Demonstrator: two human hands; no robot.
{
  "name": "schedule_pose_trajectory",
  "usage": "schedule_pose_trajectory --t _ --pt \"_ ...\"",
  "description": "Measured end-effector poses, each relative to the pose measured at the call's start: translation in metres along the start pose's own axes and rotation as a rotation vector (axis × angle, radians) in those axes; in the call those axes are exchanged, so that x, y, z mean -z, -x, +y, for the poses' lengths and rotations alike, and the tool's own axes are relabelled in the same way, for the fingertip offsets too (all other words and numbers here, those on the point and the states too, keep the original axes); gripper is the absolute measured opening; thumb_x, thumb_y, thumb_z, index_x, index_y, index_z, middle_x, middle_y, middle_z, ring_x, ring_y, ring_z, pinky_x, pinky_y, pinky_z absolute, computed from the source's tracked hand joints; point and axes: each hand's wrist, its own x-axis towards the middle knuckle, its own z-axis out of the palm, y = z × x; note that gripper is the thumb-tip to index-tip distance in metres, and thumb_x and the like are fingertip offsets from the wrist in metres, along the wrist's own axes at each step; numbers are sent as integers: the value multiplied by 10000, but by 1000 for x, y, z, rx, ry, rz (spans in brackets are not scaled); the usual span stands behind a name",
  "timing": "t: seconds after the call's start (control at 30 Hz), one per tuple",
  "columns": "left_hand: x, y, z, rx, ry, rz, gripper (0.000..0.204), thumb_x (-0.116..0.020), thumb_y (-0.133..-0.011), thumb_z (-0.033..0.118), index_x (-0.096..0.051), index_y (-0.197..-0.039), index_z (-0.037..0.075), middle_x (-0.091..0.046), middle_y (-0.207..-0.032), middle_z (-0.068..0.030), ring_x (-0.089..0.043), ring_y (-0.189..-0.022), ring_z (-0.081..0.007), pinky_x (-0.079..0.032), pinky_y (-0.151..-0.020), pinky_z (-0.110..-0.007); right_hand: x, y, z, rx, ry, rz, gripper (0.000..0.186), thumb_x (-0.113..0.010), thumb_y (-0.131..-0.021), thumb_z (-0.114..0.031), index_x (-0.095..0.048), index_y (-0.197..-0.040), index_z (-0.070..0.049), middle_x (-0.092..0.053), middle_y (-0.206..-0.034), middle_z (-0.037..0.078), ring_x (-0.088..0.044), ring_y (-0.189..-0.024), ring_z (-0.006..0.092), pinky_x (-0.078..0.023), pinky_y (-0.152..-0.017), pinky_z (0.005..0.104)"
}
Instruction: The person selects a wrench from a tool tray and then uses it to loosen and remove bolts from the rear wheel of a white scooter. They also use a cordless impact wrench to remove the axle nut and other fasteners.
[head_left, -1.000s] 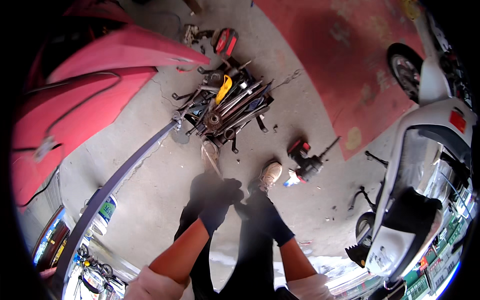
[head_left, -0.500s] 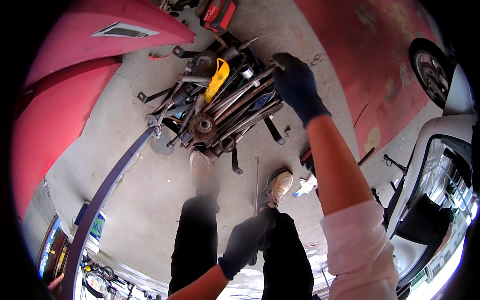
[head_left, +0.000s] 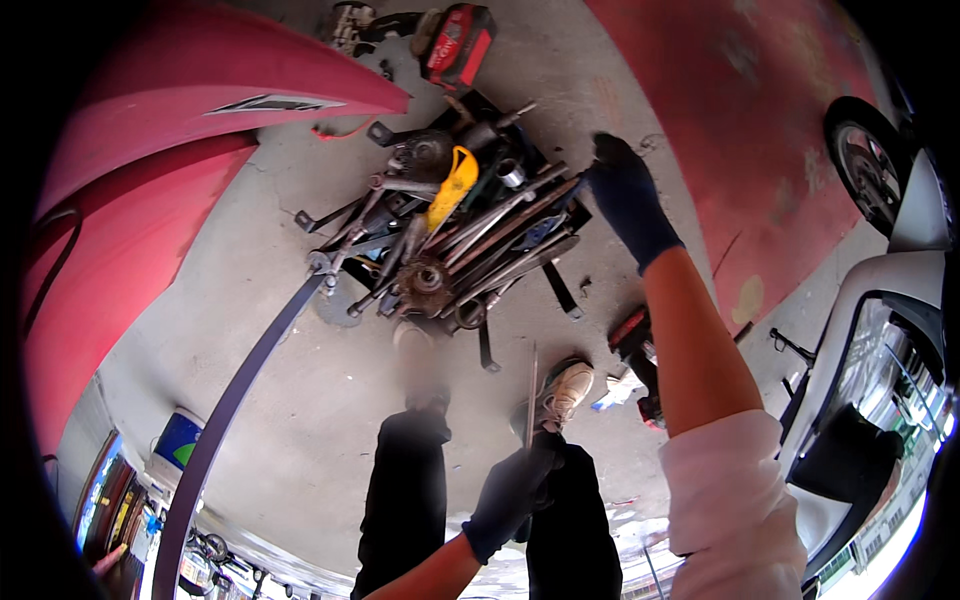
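My left hand, in a dark glove, is closed round a long thin metal rod. The rod stands nearly upright in the picture, in front of my right shoe; its lower end is hidden by the hand. My right hand, also gloved, is at the right side of a heap of tools. Its fingers are curled at the end of a long brownish metal bar, which lies among other bars. In the heap are a yellow-handled piece, a shiny socket and round toothed parts.
Red panels stand at the left and right. A red-and-black box lies beyond the heap. A red-and-black power tool is beside my right forearm. A dark bar slants at the left. A silver vehicle is at the right.
My view has shifted slightly, so the heap sits lower and further right. My right hand has drawn a little to the right, with the bar's end at its fingers. The left keeps the rod.
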Motion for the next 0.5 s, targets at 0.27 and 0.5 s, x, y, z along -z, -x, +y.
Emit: schedule_pose_trajectory --t 0.27,0.5 --pt "-3 -5 -9 -268 -29 103 301 -541 -993 329 -624 -1048 45 -560 -709 -3 -553 -606 -80 -432 -561 -224 -4 72 57 -62 91 -127 200 -588 -883 -181 -673 -993 -37 -663 -831 73 -620 -724 166 -499 -627 299" --pt "-1 -15 -21 -317 66 145 268 -540 -991 304 -620 -1024 51 -581 -739 7 -580 -645 -79 -408 -551 -210 -57 78 -45 -784 -374 -262 225 -562 -910 -237 -653 -878 -34 -687 -800 78 -670 -620 177 -546 -550 321"
